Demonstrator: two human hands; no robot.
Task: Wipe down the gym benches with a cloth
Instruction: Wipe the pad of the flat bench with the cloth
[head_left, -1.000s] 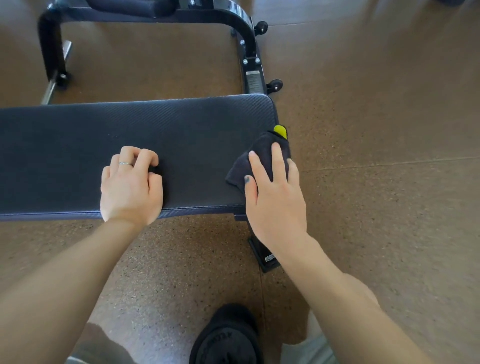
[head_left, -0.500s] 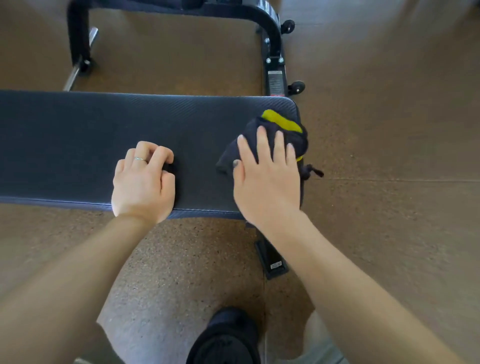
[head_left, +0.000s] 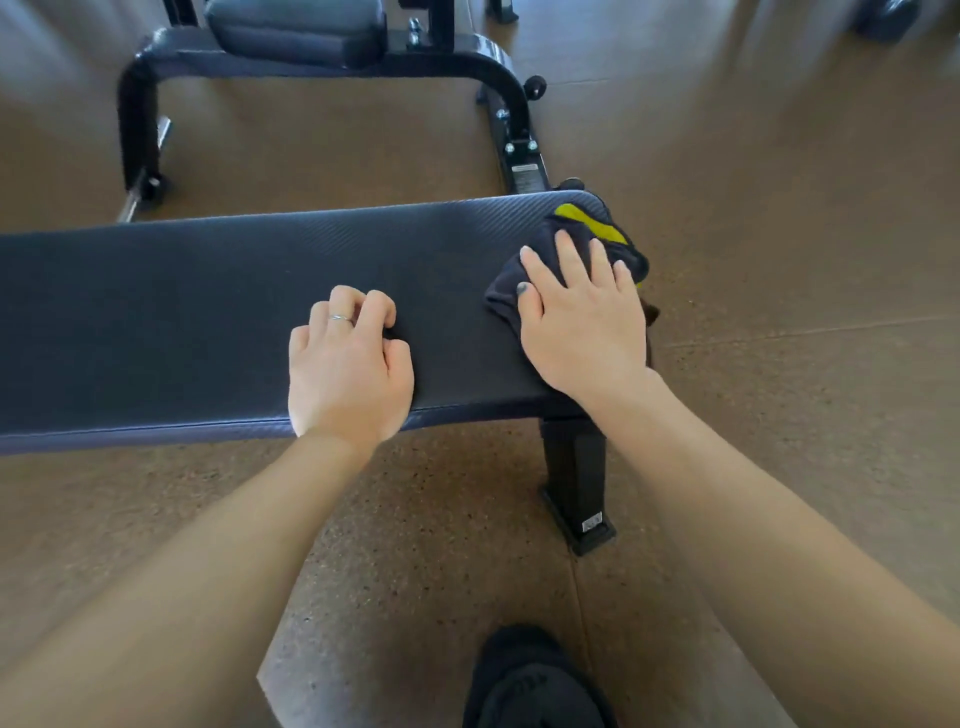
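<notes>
Right of centre in the frame, your right hand (head_left: 584, 322) presses flat, fingers straight and spread, on the dark cloth (head_left: 576, 244) at the bench (head_left: 208, 291) pad's right end; your left hand (head_left: 348, 369) rests mid-pad, fingers curled, holding nothing

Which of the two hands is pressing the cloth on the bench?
The right hand: its straight fingers lie flat on the dark cloth at the bench pad end. The left hand rests curled on bare pad.
</notes>
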